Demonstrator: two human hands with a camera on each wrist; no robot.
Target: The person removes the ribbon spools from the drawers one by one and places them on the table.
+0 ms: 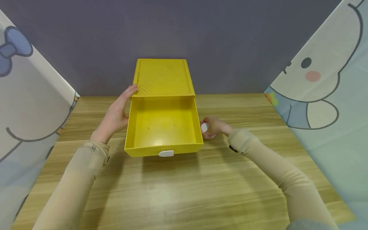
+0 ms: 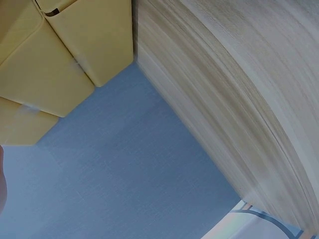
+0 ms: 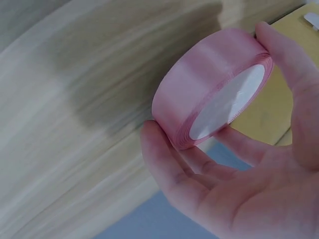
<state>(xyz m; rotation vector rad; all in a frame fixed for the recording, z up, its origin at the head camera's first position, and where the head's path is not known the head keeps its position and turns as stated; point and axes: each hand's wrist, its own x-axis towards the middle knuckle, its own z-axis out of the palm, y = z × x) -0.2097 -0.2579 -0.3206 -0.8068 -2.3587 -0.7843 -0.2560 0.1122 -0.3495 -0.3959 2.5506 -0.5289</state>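
A yellow drawer box point(image 1: 164, 76) stands on the table with its top drawer point(image 1: 164, 127) pulled out toward me, showing a bare inside and a white handle point(image 1: 166, 153). My left hand point(image 1: 115, 116) rests along the box's left side, fingertips at the upper edge and thumb beside the drawer. Only a sliver of that hand point(image 2: 2, 181) shows in the left wrist view. To the right of the drawer, my right hand point(image 1: 214, 125) holds a roll of pink ribbon point(image 3: 214, 79) with a white core face. Thumb and fingers grip it by its rim.
Wood-grained table point(image 1: 172, 198) lies under everything. A grey-blue panel point(image 1: 230, 48) rises behind the box. Cartoon-printed cloth walls point(image 1: 316, 95) border the table at left and right. More closed yellow compartments point(image 2: 55, 74) show in the left wrist view.
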